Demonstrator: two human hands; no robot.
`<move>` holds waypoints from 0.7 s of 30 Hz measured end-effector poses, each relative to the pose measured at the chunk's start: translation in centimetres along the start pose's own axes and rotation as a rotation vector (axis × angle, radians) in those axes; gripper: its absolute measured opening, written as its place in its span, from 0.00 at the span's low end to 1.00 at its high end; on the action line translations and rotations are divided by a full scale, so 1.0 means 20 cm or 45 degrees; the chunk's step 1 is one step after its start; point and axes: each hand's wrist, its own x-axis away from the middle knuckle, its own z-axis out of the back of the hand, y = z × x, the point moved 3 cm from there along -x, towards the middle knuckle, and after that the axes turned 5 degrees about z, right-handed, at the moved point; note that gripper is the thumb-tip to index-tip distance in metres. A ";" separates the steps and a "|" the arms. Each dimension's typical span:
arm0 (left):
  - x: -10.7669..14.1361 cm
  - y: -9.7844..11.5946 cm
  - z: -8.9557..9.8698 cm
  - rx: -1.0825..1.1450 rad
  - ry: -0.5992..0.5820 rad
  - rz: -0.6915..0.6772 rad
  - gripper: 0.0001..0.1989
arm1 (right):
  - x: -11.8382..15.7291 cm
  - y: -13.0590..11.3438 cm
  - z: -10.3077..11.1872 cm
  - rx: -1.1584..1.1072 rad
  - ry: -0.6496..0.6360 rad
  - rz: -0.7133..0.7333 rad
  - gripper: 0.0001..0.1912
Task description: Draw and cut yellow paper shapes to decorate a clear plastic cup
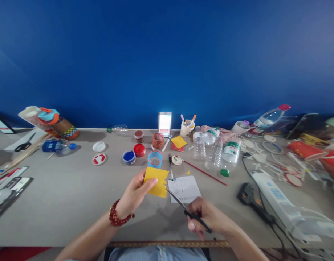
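Note:
A sheet of yellow paper [157, 186] with a notch cut in its right edge is pinched in my left hand [139, 189], thumb on top. My right hand [201, 216] grips a pair of black-handled scissors [179, 203], whose blade tips reach the paper's notched right edge. Under the scissors lies a white sheet [186, 186] with faint drawing and print. A small yellow scrap [188, 172] rests just beyond it. Behind the yellow paper stands a light-blue cup [155, 159]. A black-and-white pen [170, 167] touches the white sheet's far edge.
Open jars of blue paint [129, 157] and red paint [139, 149] stand behind my left hand. A red brush [205, 172] lies at an angle near plastic bottles [231, 154]. On the right are a glue gun [254, 204] and a power strip [278, 203] with cables.

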 end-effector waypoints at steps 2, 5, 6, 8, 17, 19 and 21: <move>0.00 0.00 0.00 0.009 0.005 -0.008 0.19 | 0.00 0.00 0.00 0.009 0.004 -0.011 0.29; 0.00 0.00 0.00 0.019 0.014 -0.010 0.19 | 0.00 -0.01 -0.01 0.005 0.025 -0.037 0.30; 0.00 -0.01 0.01 0.021 0.009 -0.002 0.18 | 0.00 -0.02 -0.01 0.007 0.025 -0.053 0.30; -0.01 -0.01 0.01 0.032 -0.021 0.022 0.17 | 0.00 -0.04 -0.01 0.022 0.019 -0.089 0.30; -0.05 0.03 0.04 -0.070 -0.194 0.136 0.13 | 0.03 -0.13 0.05 0.154 -0.035 -0.138 0.26; -0.06 0.04 0.04 -0.107 -0.216 0.150 0.13 | 0.03 -0.14 0.06 0.180 -0.027 -0.130 0.25; -0.06 0.06 0.04 -0.142 -0.220 0.154 0.13 | 0.02 -0.14 0.07 0.202 -0.014 -0.126 0.24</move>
